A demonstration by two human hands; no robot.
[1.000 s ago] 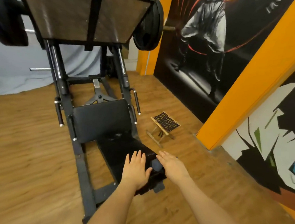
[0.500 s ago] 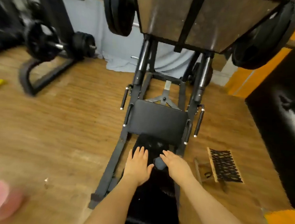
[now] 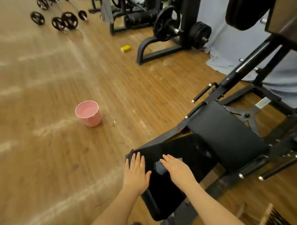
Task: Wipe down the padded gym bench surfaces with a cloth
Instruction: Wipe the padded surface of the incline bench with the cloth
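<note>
Both hands are down on the black padded seat (image 3: 190,151) of the leg-press machine, near-right of the scene. Left hand (image 3: 136,173) lies flat w/ fingers straight and spread at the pad's near-left edge, holding nothing. Right hand (image 3: 177,169) is flat too, fingers straight, pressing on a small grey-blue cloth (image 3: 160,166) that sits on the seat; only part of the cloth shows at the fingers' left, rest is under the palm. The hands are just beside each other, not touching, w/ the cloth between them. Farther right the black back pad (image 3: 226,132) rises at a tilt from the seat, w/ black handles (image 3: 203,92) beside it on the frame. Containers: a pink bucket (image 3: 89,113) stands upright on the wood floor (image 3: 52,74), well to the left of the machine; its inside looks pale pink and smooth, maybe liquid, can't tell for sure. A yellow block (image 3: 126,48) lies on the floor farther off, near a plate-loaded rack (image 3: 168,35). Loose weight plates (image 3: 63,22) sit at far left, blurred. A grey-blue sheet (image 3: 232,48) hangs behind the machine at far right. At the near-right corner, a bit of woven black webbing on a wood frame (image 3: 279,223) shows.
</note>
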